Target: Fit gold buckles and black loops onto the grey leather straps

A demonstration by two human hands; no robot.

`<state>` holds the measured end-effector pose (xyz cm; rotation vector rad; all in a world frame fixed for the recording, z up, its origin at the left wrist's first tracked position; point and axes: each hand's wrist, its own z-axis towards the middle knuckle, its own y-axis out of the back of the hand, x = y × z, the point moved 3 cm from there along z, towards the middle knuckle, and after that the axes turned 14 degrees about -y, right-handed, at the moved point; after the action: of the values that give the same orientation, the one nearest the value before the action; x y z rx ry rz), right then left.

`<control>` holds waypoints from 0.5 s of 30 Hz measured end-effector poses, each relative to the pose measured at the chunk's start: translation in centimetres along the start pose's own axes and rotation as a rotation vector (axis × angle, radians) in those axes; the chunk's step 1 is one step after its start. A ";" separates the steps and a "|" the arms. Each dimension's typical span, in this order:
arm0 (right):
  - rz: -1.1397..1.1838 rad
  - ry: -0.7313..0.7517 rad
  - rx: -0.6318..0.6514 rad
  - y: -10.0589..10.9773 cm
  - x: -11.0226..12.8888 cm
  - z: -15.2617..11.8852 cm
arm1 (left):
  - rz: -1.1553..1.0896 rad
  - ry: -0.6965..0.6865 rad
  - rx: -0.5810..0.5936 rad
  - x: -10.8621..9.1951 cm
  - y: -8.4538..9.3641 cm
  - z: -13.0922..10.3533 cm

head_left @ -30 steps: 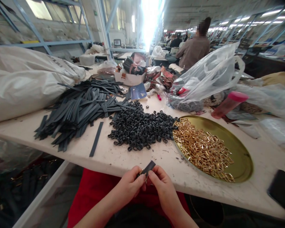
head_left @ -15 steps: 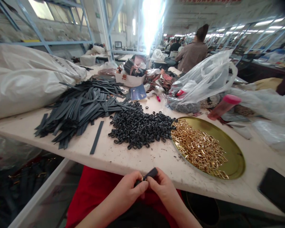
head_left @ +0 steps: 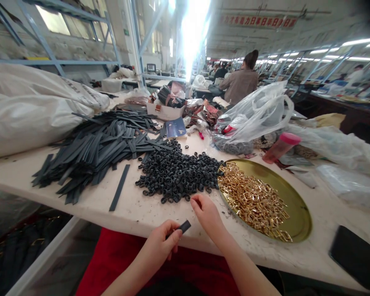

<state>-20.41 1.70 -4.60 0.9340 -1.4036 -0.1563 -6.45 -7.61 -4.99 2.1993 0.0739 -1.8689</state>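
Observation:
My left hand (head_left: 165,238) is closed round a dark grey strap (head_left: 185,225); the strap's end sticks out past the thumb, and the rest is hidden by the fingers. It is held over my lap, by the table's front edge. My right hand (head_left: 206,211) is at the near edge of a heap of small black strap loops (head_left: 179,170), fingers curled and pressed together. Whether a loop is between them I cannot make out. A round gold tray (head_left: 299,205) with many gold buckles (head_left: 255,201) lies right of this hand.
One loose strap (head_left: 119,187) lies left of the loops, beside a large pile of dark straps (head_left: 101,144). A black phone (head_left: 353,255) rests at the right. Behind are a blue booklet (head_left: 176,128), a clear plastic bag (head_left: 255,115) and a pink-capped bottle (head_left: 281,147).
My right hand has let go of the strap and moved up to the loop heap. My left hand still holds the strap, now slightly further left. The view has shifted a little.

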 end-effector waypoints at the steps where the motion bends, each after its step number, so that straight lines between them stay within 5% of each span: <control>1: -0.028 -0.006 -0.035 -0.4 0.0 1.0 | -0.006 0.019 -0.025 0.3 0.2 0.2; 9: -0.015 -0.046 -0.024 -2.5 0.0 2.4 | 0.164 -0.019 -0.155 0.7 2.1 2.4; 12: 0.048 -0.085 0.078 -2.2 0.0 1.8 | 0.235 -0.068 -0.188 -0.4 2.5 3.5; 15: 0.249 -0.160 0.310 -1.7 -0.2 0.8 | 0.262 -0.087 -0.188 -1.2 2.2 4.0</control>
<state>-20.44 0.33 -5.88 1.0053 -1.7114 0.1831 -10.05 -10.50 -4.03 1.8994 -0.0507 -1.7347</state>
